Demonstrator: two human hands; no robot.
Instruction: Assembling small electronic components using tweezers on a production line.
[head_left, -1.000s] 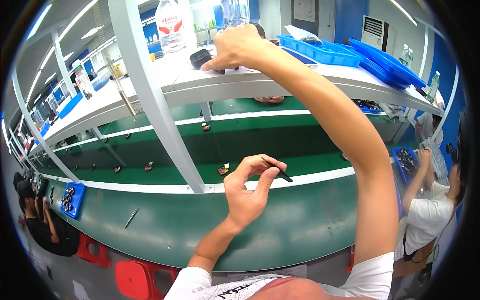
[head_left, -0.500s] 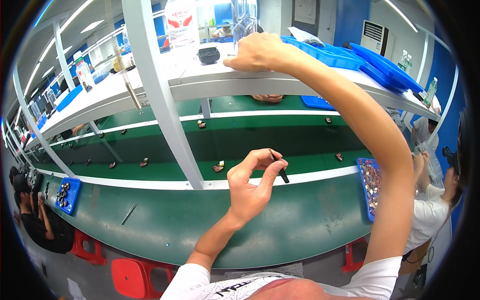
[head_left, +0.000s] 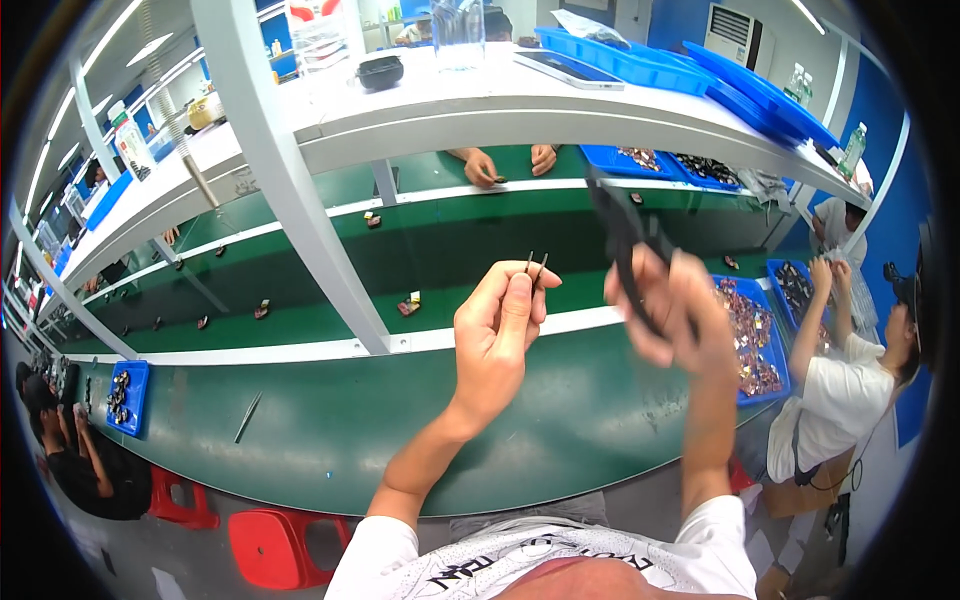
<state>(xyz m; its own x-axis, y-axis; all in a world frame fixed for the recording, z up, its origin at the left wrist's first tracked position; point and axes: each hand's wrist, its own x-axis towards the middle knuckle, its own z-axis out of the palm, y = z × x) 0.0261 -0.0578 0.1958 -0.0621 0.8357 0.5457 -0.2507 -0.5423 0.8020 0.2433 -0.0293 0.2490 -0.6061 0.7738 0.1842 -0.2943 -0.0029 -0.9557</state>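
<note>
My left hand (head_left: pixel 492 335) is closed in a pinch above the near side of the conveyor. Between its thumb and fingers are dark tweezers (head_left: pixel 541 270), two thin prongs pointing up. To the right, my right hand (head_left: pixel 682 315) grips a black hand tool (head_left: pixel 622 225) with curved handles. Motion smears it, so its exact kind cannot be read. Both hands are raised and apart. Below them runs a green worktop (head_left: pixel 580 420), and a thin silver tool like tweezers (head_left: pixel 248 417) lies on its left part.
Small parts (head_left: pixel 408 304) ride the green belt. A blue tray of small parts (head_left: pixel 783 372) stands at right, another blue tray (head_left: pixel 142 410) at left. A white shelf (head_left: pixel 450 115) overhead bears a phone (head_left: pixel 568 69). A post (head_left: pixel 285 200) rises ahead. Co-workers sit both sides.
My right hand has come down from the shelf and now holds the black tool. In my left hand the dark tweezers have turned from slanting downward to prongs up. The view has shifted slightly.
</note>
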